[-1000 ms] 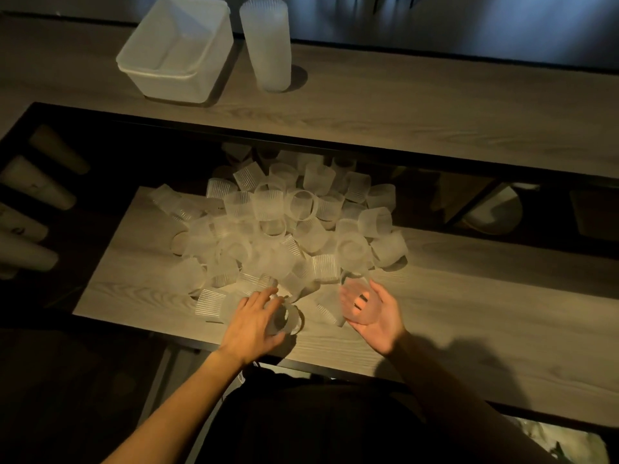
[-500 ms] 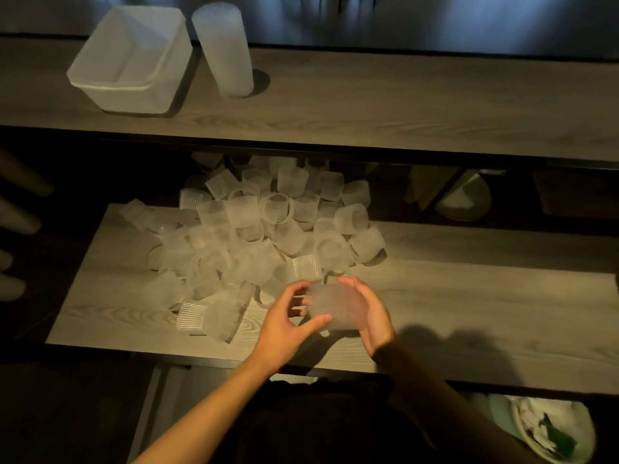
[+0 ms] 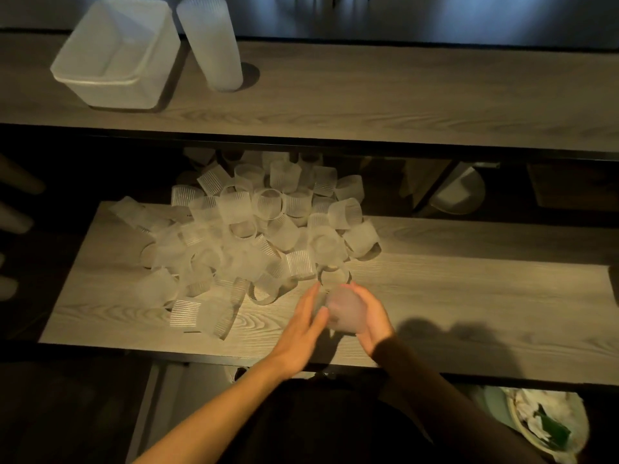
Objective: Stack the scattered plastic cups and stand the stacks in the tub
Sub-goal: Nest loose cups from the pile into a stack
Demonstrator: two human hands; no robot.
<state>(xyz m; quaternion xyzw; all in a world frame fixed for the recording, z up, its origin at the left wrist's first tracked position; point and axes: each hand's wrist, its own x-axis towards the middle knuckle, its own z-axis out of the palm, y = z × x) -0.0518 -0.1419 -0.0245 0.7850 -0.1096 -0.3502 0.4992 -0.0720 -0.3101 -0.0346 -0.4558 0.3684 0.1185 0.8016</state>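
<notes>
A heap of several ribbed translucent plastic cups [image 3: 254, 236] lies scattered on the lower wooden table [image 3: 469, 296]. My right hand [image 3: 375, 319] grips a short nested stack of cups [image 3: 345, 313] just below the heap's near edge. My left hand [image 3: 301, 326] is flat against that stack's left side, fingers stretched out and holding nothing. A translucent rectangular tub [image 3: 117, 55] stands on the upper wooden shelf [image 3: 368, 95] at the far left. A tall finished stack of cups [image 3: 211, 41] stands upright on the shelf just right of the tub, outside it.
A black frame edges both wooden surfaces. Pale cylinders [image 3: 20, 175] poke in at the left edge. A white bowl-like object [image 3: 459, 192] sits below the shelf at right. A bin with scraps [image 3: 542, 426] is at the bottom right.
My left hand picked a cup from the heap and brought it to the cup in my right hand. Now the left fingers have opened flat against the joined stack. The view shifted.
</notes>
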